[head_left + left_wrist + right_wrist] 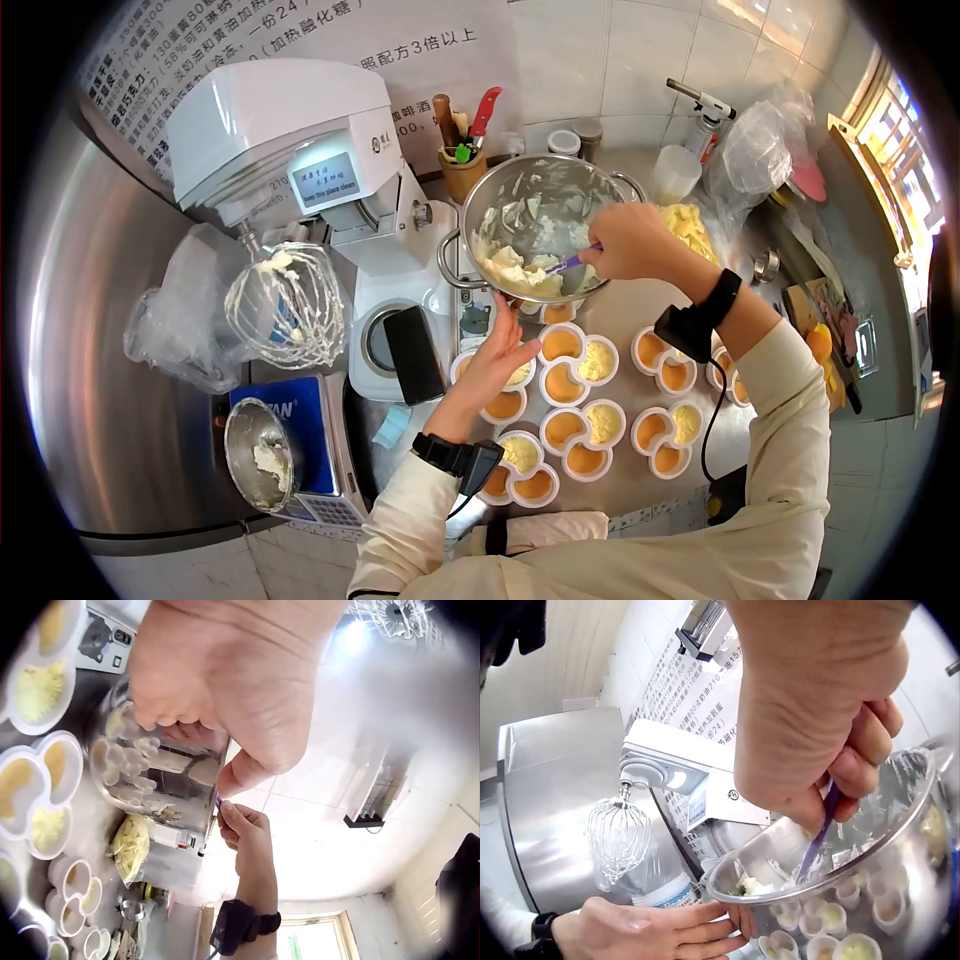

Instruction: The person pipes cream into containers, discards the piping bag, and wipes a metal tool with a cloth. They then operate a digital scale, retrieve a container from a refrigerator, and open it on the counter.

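Observation:
A large two-handled steel mixing bowl (500,185) is tilted above the counter, pale cream (512,268) smeared on its wall and heaped at the near side. My right hand (640,243) grips the purple handle of a spatula (821,832), whose head dips into the cream. My left hand (487,362) supports the bowl from outside at its near left. In the right wrist view the left fingers (705,930) lie extended against the steel. Just below are white three-part cups (562,385), some sections filled orange, others holding pale yellow shreds.
A stand mixer (330,150) with a cream-coated whisk (285,305) stands at left, a black phone (413,352) on its base. A small bowl (260,455) sits on a blue scale (310,430). Behind are a utensil pot (463,178) and a blowtorch (705,125); a yellow-filled bag (688,230) lies right.

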A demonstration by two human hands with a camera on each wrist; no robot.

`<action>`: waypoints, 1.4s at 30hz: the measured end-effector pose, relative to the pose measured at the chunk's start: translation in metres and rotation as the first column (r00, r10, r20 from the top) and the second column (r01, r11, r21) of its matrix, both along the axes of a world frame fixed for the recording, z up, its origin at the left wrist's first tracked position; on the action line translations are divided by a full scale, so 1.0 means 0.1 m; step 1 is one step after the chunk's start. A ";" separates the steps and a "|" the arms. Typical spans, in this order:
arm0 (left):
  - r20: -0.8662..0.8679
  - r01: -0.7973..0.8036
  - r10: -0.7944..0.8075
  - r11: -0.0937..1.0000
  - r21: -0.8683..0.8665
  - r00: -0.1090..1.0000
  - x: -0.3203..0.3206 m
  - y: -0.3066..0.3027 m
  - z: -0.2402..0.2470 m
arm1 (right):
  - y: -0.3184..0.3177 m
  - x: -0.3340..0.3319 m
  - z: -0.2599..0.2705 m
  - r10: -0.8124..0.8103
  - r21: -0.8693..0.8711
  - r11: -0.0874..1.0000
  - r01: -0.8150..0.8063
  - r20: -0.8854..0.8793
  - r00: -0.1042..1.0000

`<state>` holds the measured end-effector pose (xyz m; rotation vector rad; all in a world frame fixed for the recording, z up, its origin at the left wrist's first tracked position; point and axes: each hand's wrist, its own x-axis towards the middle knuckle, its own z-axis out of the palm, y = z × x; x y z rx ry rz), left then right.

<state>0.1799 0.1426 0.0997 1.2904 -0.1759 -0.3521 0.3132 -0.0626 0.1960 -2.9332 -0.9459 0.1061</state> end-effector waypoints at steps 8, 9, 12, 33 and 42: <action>0.033 -0.049 0.050 0.998 -0.041 0.998 -0.03 -0.04 -0.12 | -0.20 -0.29 -0.15 -0.182 0.301 0.939 0.165 0.029 0.983; 0.015 -0.067 0.069 0.995 -0.074 0.998 -0.06 -0.06 -0.11 | -0.21 -0.32 -0.15 -0.223 0.358 0.911 0.205 0.010 0.975; 0.025 -0.026 0.026 0.999 -0.021 0.999 -0.20 -0.04 -0.08 | -0.30 -0.40 -0.21 -0.298 0.466 0.841 0.276 -0.027 0.954; -0.165 -0.616 0.605 0.787 -0.019 0.779 -3.91 1.16 -0.47 | 2.51 -2.69 0.13 0.329 0.865 0.331 -0.377 0.269 0.905; -0.214 -0.857 0.832 0.512 -0.061 0.512 -4.91 1.30 -0.87 | 3.04 -3.17 -0.53 0.359 0.413 0.701 -0.582 0.500 0.788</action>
